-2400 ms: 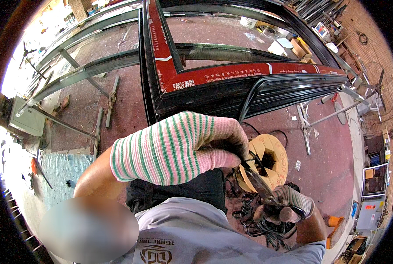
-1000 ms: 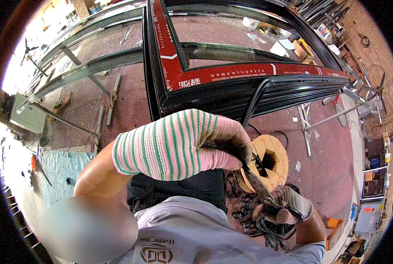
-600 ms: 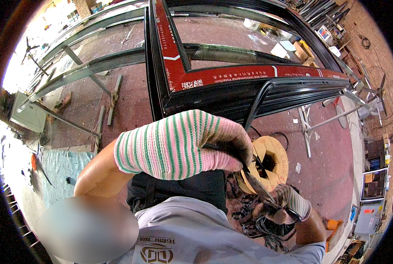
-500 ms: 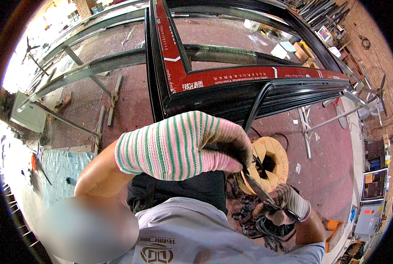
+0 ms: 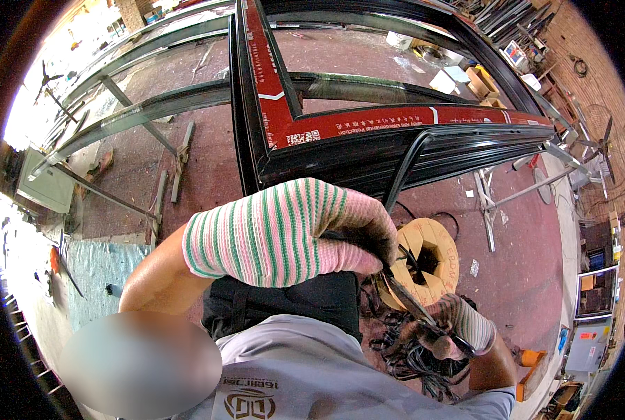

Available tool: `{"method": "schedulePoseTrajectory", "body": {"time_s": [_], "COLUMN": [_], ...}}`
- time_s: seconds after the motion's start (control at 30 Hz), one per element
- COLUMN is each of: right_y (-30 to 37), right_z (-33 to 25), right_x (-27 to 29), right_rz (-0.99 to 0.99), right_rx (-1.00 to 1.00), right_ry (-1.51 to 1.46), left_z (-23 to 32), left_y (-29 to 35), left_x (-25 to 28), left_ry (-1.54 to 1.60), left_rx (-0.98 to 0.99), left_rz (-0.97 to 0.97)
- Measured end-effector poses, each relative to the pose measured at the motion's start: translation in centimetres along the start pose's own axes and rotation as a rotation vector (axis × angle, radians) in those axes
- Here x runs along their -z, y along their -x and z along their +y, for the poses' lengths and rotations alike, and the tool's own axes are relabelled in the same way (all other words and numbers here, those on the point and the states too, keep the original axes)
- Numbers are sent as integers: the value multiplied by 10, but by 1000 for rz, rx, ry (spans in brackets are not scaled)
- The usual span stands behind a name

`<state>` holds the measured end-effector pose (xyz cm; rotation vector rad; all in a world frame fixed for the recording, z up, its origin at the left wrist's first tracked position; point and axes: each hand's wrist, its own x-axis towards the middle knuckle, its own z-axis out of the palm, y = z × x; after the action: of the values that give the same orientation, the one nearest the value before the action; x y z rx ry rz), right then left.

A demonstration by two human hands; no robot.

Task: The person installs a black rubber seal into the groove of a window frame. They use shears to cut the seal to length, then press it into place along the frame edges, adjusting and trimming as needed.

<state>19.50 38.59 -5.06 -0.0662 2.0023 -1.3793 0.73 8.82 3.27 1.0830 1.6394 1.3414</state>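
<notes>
My left hand [image 5: 284,234], in a pink, white and green striped glove with a dirty palm side, is closed around a black rubber seal strip [image 5: 398,180]. The strip runs up from the fist and bends over onto the side of a black window frame [image 5: 340,157] with red protective film. Lower right, my right hand [image 5: 459,323], gloved the same way, grips a pair of scissors [image 5: 412,299]. Their blades point up and left, with the tips close beneath my left fingers by the strip. Whether the blades touch the strip I cannot tell.
Beyond my hands, a cardboard spool [image 5: 438,262] stands on the red floor beside a tangle of black strip [image 5: 424,364]. Metal rails on legs [image 5: 151,105] support the frame. Farther off are cardboard boxes [image 5: 481,82] and an orange box [image 5: 531,374] at lower right.
My left hand has shifted very slightly left with the strip in it. The scissors and my right hand stay almost where they were.
</notes>
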Motion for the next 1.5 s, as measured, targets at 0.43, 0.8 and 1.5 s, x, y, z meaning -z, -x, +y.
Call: {"method": "schedulePoseTrajectory", "body": {"time_s": [0.43,0.8,1.5], "right_y": [-4,-9,-61], "right_z": [-23,-22,45], "right_x": [5,11,-25], "right_rz": [-113,-94,72], "right_rx": [27,126,94], "right_ry": [121,88,542], "left_z": [5,1,-9], "left_y": [1,1,28], "left_x": [1,2,-8], "left_ry": [-29,34,-254], "left_rx": [16,-6,-141], "left_rz": [-34,-51,168]}}
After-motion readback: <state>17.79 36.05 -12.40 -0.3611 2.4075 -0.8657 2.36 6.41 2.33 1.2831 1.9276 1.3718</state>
